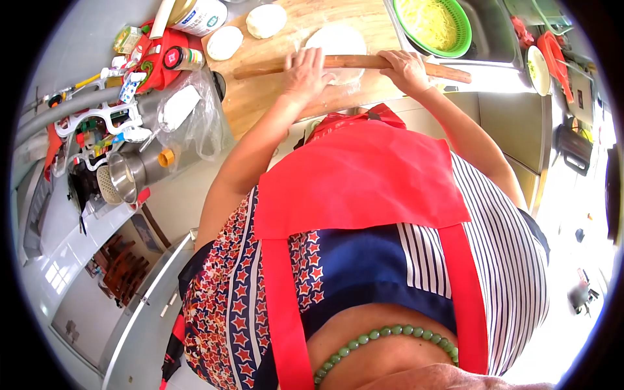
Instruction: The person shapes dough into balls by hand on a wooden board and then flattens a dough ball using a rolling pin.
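A long wooden rolling pin (pixel 354 62) lies across a round, flattened piece of dough (pixel 338 40) on the floured wooden board (pixel 260 97). Over the pin's left part, my left hand (pixel 307 73) is closed on it, palm down, with the thumb out to the right. Farther right, my right hand (pixel 405 70) is closed over the pin, fingers pointing up and left. The pin and hands cover part of the dough. Two smaller dough pieces, one at the left edge (pixel 225 43) and one beside it (pixel 266 21), rest on the board.
A green basket of pale yellow shreds (pixel 464 32) stands by the sink (pixel 497 39) at the right. Left of the board are a clear plastic bag (pixel 207 123), a spice jar (pixel 183 58), a white-labelled can (pixel 203 16) and a metal pot (pixel 127 174).
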Motion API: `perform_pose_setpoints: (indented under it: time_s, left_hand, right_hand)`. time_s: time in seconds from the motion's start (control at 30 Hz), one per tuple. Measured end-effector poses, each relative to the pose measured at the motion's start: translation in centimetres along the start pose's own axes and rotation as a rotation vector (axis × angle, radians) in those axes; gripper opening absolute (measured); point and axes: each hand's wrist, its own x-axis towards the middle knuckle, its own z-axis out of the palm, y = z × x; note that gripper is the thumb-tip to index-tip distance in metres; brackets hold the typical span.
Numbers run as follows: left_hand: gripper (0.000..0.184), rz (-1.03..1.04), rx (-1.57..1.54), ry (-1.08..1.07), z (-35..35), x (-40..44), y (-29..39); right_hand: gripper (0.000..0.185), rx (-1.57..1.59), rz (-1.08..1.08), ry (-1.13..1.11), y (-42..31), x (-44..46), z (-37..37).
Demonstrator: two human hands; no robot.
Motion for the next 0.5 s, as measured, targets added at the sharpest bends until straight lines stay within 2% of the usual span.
perform_pose_setpoints:
  time_s: [0.07, 0.1, 0.2, 0.3, 0.4, 0.5]
  left_hand:
    - [0.062, -0.073, 0.028, 0.001, 0.2, -0.4, -1.5]
    - [0.050, -0.050, -0.007, 0.064, -0.2, 0.3, -2.0]
    - [0.036, -0.083, -0.342, 0.185, 3.1, 4.3, -4.2]
    - [0.032, -0.197, -0.287, -0.187, 3.0, 8.3, -4.5]
    - [0.024, -0.221, -0.240, -0.377, 0.0, 9.7, -3.1]
    - [0.039, -0.262, -0.254, -0.485, 2.1, 8.5, -4.7]
  right_hand:
    - [0.039, -0.021, 0.008, -0.036, 0.5, -0.6, -0.2]
    - [0.039, -0.020, 0.005, -0.041, 0.7, -0.8, -0.3]
    - [0.039, 0.017, -0.014, -0.030, 0.1, -1.1, -0.6]
    - [0.039, 0.054, -0.050, -0.021, -0.2, -1.1, -0.5]
    - [0.040, 0.055, -0.061, -0.005, -0.5, -1.6, -0.1]
    - [0.040, 0.056, -0.054, 0.004, -0.3, -2.1, 0.0]
